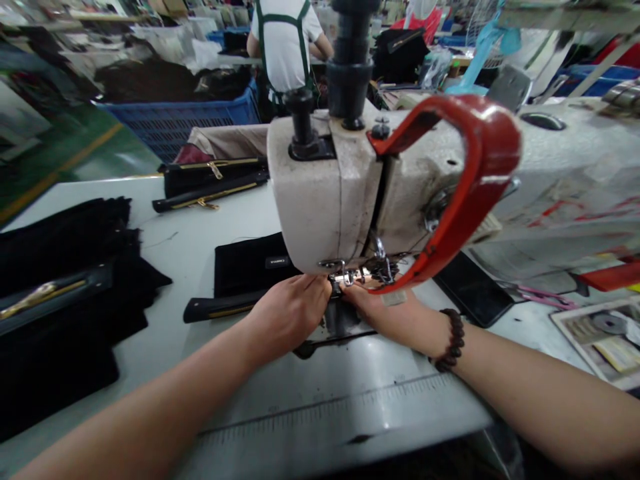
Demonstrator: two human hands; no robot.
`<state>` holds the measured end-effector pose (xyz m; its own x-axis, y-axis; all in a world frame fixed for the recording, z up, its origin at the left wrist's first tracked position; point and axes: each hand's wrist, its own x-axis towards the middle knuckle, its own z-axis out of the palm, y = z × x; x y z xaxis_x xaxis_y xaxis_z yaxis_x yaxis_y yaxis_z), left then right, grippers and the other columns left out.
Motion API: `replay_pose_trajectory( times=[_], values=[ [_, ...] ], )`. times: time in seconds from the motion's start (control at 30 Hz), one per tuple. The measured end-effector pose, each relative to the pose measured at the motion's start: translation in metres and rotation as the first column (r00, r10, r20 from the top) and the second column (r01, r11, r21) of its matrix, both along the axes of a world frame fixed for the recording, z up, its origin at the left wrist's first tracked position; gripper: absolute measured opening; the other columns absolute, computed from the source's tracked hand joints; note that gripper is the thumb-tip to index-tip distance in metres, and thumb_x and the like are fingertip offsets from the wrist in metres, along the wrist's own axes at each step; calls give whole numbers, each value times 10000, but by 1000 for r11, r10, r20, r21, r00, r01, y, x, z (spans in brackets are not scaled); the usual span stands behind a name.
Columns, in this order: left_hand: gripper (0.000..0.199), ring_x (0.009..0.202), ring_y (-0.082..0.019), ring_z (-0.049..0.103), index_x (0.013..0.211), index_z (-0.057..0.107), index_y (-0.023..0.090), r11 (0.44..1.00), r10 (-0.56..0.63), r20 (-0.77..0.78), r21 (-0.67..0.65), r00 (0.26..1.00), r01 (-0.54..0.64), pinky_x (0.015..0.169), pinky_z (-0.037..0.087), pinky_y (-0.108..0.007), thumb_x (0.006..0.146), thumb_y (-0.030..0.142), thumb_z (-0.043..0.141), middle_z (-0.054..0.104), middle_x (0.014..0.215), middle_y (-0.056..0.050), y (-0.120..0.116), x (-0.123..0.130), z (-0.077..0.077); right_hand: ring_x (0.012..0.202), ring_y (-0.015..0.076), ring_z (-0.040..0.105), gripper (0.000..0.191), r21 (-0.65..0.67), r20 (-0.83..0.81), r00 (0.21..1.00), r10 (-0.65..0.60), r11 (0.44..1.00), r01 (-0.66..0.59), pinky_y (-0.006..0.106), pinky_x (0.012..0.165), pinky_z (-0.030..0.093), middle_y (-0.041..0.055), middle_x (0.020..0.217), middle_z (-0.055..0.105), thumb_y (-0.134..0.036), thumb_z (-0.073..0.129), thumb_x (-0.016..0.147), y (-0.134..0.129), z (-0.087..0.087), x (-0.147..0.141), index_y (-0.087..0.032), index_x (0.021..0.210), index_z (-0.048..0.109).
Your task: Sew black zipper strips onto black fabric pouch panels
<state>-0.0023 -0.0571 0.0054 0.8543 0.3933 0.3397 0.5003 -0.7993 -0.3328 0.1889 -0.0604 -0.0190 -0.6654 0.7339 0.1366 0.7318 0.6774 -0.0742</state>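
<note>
A white sewing machine with a red curved guard stands over the work spot. Under its head, left of the presser foot, my left hand is closed on a black fabric piece with a small label. A black zipper strip runs along that fabric's near edge and passes behind the hand. My right hand is right of the foot, its fingers pressed together close to the needle area. The guard and machine head partly cover it, so what its fingertips hold cannot be made out.
Black fabric pieces with zippers lie stacked at left. Zippered pieces lie at the table's back. A blue crate stands behind. At right are a black phone-like slab, pink scissors and a tray. A person is beyond.
</note>
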Motion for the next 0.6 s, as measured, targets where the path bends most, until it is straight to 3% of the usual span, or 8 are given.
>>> replay_pose_trajectory(
  times=[0.4,0.6],
  values=[
    [322,861,-221,595,938,555,25,999,15,-78,33,997,-12,803,469,-345,835,-9,252,633,903,-153,-2,-2,-3,777,184,558,211,5,36,999,-2,1000,2,323,705,412,89,788,612,-138,371,869,-1,8,-2,-150,896,580],
    [305,778,-208,602,902,564,29,998,20,-92,67,996,-14,760,477,-318,810,-34,280,625,802,-124,-1,-1,1,732,169,549,175,-63,46,999,12,998,-9,298,679,412,74,729,597,-156,401,860,1,8,-2,-138,900,571]
  ],
)
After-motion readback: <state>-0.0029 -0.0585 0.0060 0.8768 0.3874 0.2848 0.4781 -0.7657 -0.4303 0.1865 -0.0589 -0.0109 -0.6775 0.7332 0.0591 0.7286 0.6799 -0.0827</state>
